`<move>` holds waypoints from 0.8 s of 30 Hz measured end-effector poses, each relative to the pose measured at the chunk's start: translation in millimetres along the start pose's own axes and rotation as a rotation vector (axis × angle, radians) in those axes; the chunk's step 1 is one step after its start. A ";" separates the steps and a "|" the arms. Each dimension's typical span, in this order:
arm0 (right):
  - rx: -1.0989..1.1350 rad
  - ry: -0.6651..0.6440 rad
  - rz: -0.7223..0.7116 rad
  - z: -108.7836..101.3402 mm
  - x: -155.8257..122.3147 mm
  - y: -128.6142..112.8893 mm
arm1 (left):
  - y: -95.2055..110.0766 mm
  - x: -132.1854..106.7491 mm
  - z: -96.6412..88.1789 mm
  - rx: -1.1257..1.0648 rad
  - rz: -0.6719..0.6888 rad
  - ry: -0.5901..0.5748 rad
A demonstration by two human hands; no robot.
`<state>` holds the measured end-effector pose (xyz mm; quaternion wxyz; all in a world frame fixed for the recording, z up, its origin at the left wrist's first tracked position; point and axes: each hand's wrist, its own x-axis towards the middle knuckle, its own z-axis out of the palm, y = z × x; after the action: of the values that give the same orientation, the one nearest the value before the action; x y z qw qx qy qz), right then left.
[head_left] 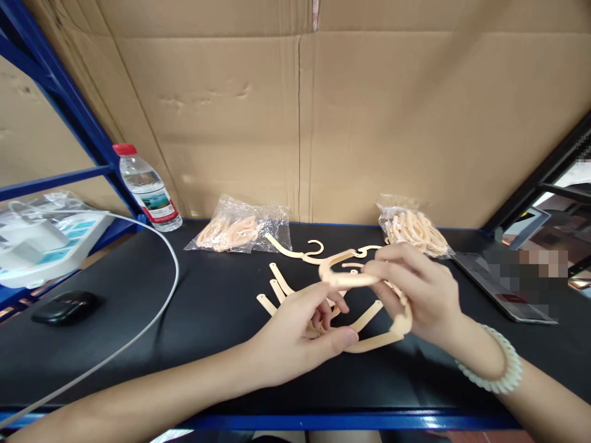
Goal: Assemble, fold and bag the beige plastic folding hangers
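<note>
In the middle of the head view I have a beige plastic folding hanger (351, 280) raised above the table, its arms bent round into a loop. My right hand (422, 289) pinches it at the right side between thumb and fingers. My left hand (300, 335) is loosely curled, with its thumb lying on the lower arm of the loop; its palm side is partly hidden. Several loose beige hanger arms (367, 317) lie beneath and behind my hands. Farther back lies another beige hanger with a hook (316, 247).
Clear bags of beige parts lie at the back left (231, 231) and back right (413, 229). A water bottle (150, 191) leans at the rear left. A black mouse (67, 307), white cable (173, 277) and power strip (64, 246) are left; a flat device (503, 289) lies right.
</note>
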<state>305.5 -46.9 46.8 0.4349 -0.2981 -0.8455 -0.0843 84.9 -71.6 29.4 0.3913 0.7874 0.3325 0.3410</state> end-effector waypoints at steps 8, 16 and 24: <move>0.069 -0.069 0.093 9.4 -4.7 -13.8 | -1.8 1.3 1.6 -0.818 -0.284 0.105; 0.402 -0.330 0.192 8.6 -1.0 -9.1 | -9.7 5.6 -6.4 -0.598 -0.277 0.256; 0.838 -0.236 0.612 7.1 -2.2 2.4 | -14.4 5.0 -16.8 -0.568 -0.372 0.434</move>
<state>303.0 -43.1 40.5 0.4232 -0.3391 -0.7244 0.4256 70.5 -54.3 26.4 0.5690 0.4841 0.4369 0.5010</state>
